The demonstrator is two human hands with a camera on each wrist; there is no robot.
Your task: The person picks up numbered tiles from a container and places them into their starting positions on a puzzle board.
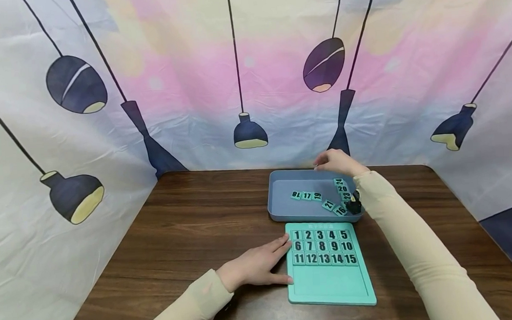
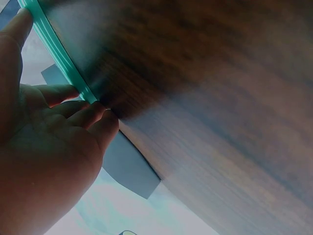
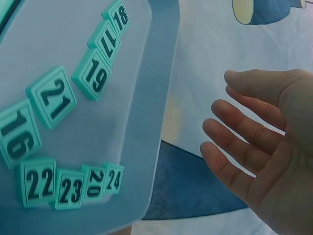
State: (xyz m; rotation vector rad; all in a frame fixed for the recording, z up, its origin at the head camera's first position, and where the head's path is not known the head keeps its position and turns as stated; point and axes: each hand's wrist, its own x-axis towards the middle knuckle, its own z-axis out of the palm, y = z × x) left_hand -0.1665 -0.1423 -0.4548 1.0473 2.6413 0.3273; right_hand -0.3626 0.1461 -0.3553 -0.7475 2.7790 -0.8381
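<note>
My left hand (image 1: 259, 263) lies at the left edge of a turquoise number board (image 1: 325, 289), its fingertips and thumb against the rim. Tiles 1 to 15 (image 1: 321, 247) fill the board's upper three rows in order; the lower part is bare. My right hand (image 1: 339, 162) hovers over the far rim of a blue-grey tray (image 1: 285, 209), with loosely bent fingers and nothing in them. Loose number tiles lie in the tray: the 21 tile (image 3: 52, 98), the 16 tile (image 3: 18, 133), the 19 tile (image 3: 92, 74), the 22 tile (image 3: 37, 182) and several more, turned various ways.
The tray stands just behind the board on a dark wooden table (image 1: 198, 217). A cloth backdrop (image 1: 211, 148) with printed lamps hangs right behind the table's far edge. A small black device (image 1: 353, 205) sits at my right wrist, over the tray's right side.
</note>
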